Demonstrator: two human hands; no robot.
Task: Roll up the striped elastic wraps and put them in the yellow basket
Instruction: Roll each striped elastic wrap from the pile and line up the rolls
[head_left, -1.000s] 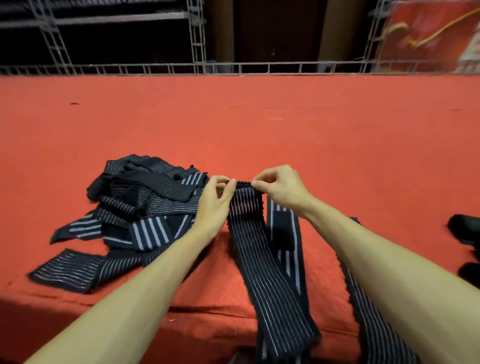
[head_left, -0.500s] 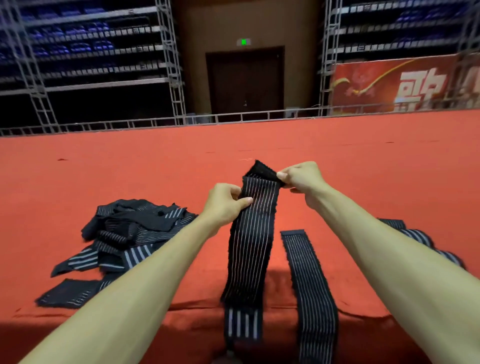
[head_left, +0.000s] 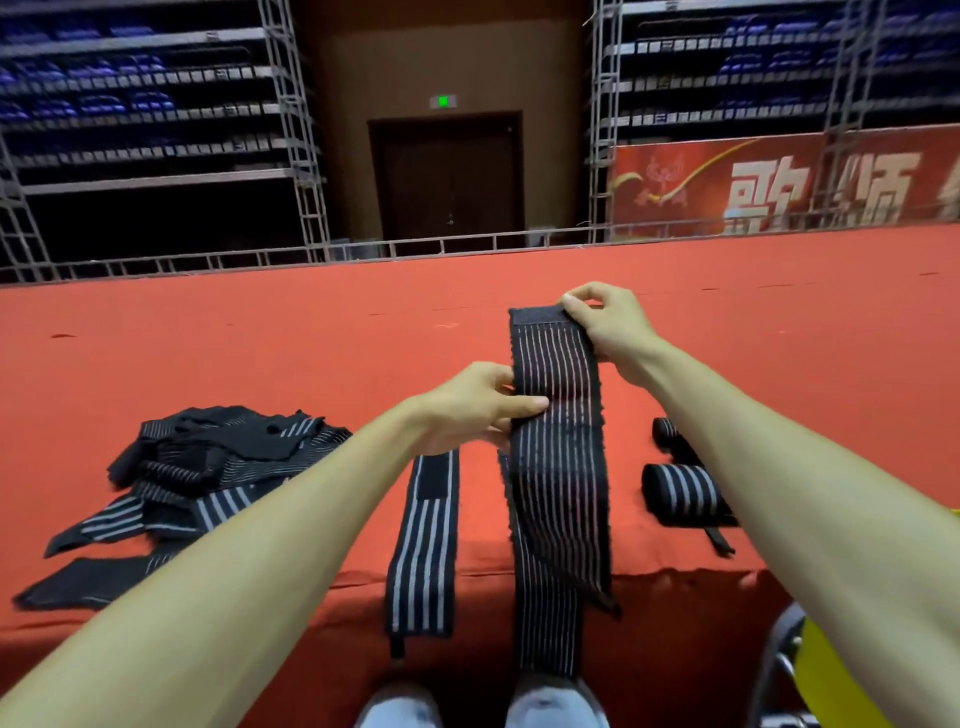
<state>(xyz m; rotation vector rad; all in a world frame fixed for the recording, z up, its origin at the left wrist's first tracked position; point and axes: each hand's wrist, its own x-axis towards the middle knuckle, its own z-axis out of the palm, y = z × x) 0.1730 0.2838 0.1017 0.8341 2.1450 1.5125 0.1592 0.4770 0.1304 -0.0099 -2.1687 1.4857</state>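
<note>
I hold one black striped elastic wrap (head_left: 558, 467) up in front of me, stretched lengthwise. My right hand (head_left: 605, 325) pinches its top end. My left hand (head_left: 480, 405) grips its left edge lower down, and the rest hangs over the table's front edge. A second flat wrap (head_left: 423, 540) lies to the left of it, also draped over the edge. A tangled pile of wraps (head_left: 208, 467) sits at the left. Two rolled wraps (head_left: 680, 491) lie at the right, partly behind my right forearm. A bit of the yellow basket (head_left: 836, 686) shows at the bottom right.
The red cloth-covered table (head_left: 311, 353) stretches far ahead to a metal railing (head_left: 363, 252). A metal chair frame (head_left: 774, 660) stands by the basket below the table edge. My shoes (head_left: 478, 706) show at the bottom.
I raised the wrap higher off the table and spread my hands apart along it. My head tilted up, and the rolled wraps and basket came into view.
</note>
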